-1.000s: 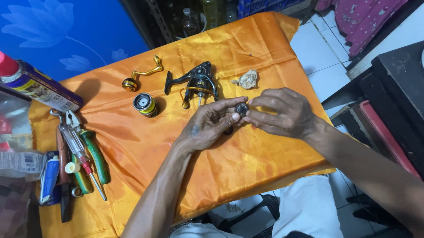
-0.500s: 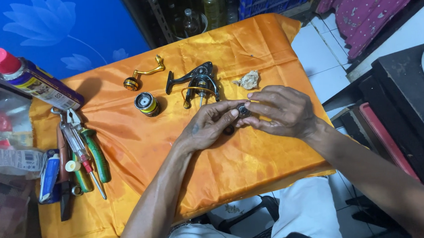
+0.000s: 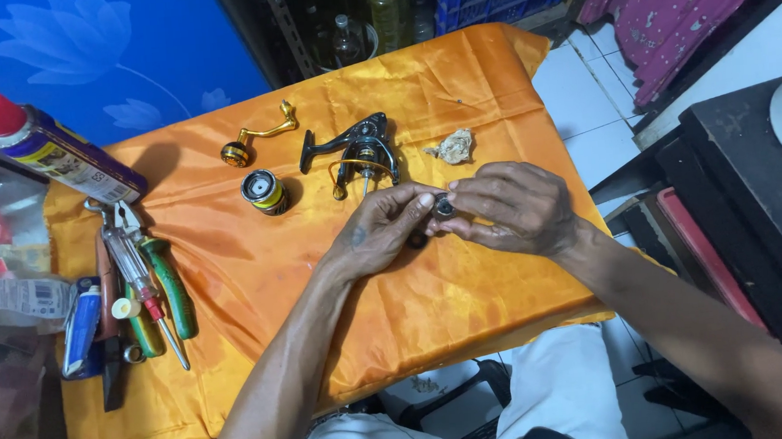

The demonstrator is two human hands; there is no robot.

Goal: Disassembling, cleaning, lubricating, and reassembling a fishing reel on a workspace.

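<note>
Head view, looking down past a lap in pale cloth onto the orange satin cloth [image 3: 257, 265] draped over a small table. Just above the near half of that cloth, both hands meeting over its middle: left hand [image 3: 382, 229] curled, fingers pinched on one side of a small round dark metal part [image 3: 444, 207]; right hand [image 3: 510, 209] likewise closed, thumb and fingertips gripping the other side. Held clear of the cloth and close between the fingertips, seemingly to turn or seat the piece with fine control while the cloth catches anything dropped. Exact shape of the part too small to tell.

Left of the hands, at the cloth's left edge, laid side by side within easy reach: green-handled pliers [image 3: 168, 285], a clear-handled screwdriver with a red collar [image 3: 144, 292] and a blue tube [image 3: 82, 325]. Beyond the hands, toward the cloth's far side: a black spinning-reel body with a gold bail wire [image 3: 354, 149], a black-and-yellow line spool [image 3: 264, 191] to its left, a gold crank handle with a dark knob [image 3: 257, 137] farther left, and a crumpled dirty rag [image 3: 456, 146] to its right, spread apart so that no piece hides another. At the far left corner, leaning off the cloth, a blue spray can with a red cap [image 3: 47, 147].

Against the earlier pictures: hands and part hardly shifted, same pinch kept; parts on the cloth unmoved.
</note>
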